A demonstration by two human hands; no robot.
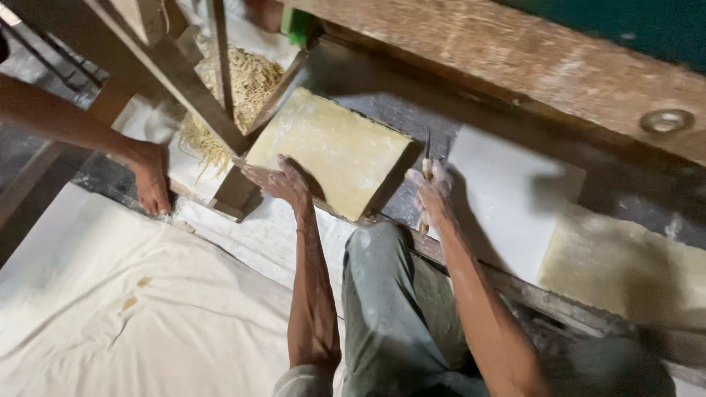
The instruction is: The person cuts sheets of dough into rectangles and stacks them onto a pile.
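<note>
A folded slab of pale yellow dough (331,151) lies on a dark work surface, its far end under a wooden cutter frame (184,81). My left hand (276,180), dusted with flour, presses flat on the slab's near left corner. My right hand (434,192) grips a knife (426,173) with a wooden handle, blade pointing away, just right of the slab. Cut yellow noodles (246,84) pile up behind the frame.
Another person's foot (153,180) and leg stand at the left on a white cloth (110,294). A white sheet (507,191) and a second dough sheet (625,265) lie to the right. A thick wooden beam (529,59) with a metal ring (665,120) runs overhead.
</note>
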